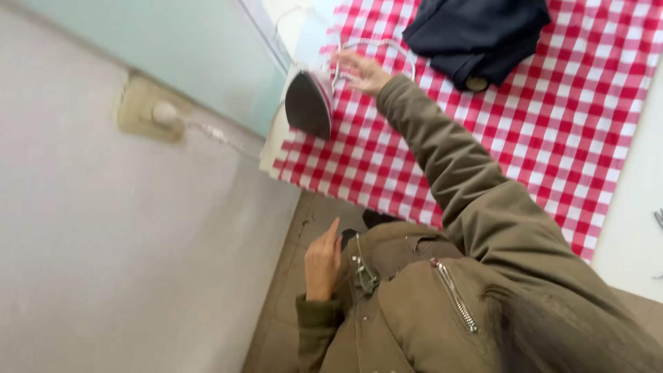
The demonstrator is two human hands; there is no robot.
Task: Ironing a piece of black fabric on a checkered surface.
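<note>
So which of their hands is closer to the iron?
The right hand: it reaches out over the checked cloth right beside the iron, which stands upright at the cloth's edge. The left hand hangs low by the jacket, far from it.

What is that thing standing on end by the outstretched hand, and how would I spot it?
Start at the red-and-white checked cloth covering the table. At its corner nearest the wall stands a clothes iron, upright on its heel, its dark soleplate facing the camera and a white cord trailing to the wall socket. The right hand reaches to it. Unlike the folded dark garment nearby, it is hard, pointed and upright.
</note>
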